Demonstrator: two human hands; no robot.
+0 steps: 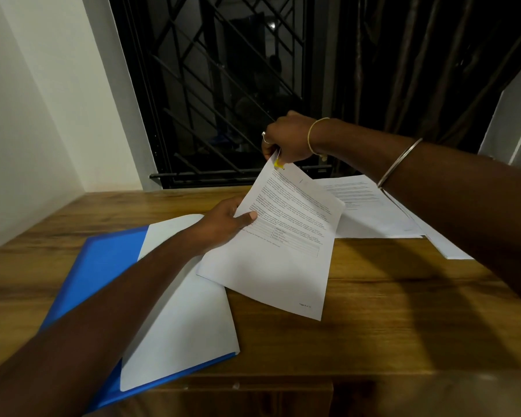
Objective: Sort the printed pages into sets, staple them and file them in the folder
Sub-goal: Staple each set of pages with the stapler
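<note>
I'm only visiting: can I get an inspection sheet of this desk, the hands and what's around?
Surface: wooden table, brown grain.
Job's things: held pages, tilted up off the table; blue folder flat at left, white sheet on it; loose pages flat at right.
Clutter: nothing seen.
Hands: left hand grips the held pages' left edge; right hand pinches their top corner, beside a yellow thing, too small to tell.
Cables: nothing seen.
Surroundings: window grille, dark curtain, white wall.
</note>
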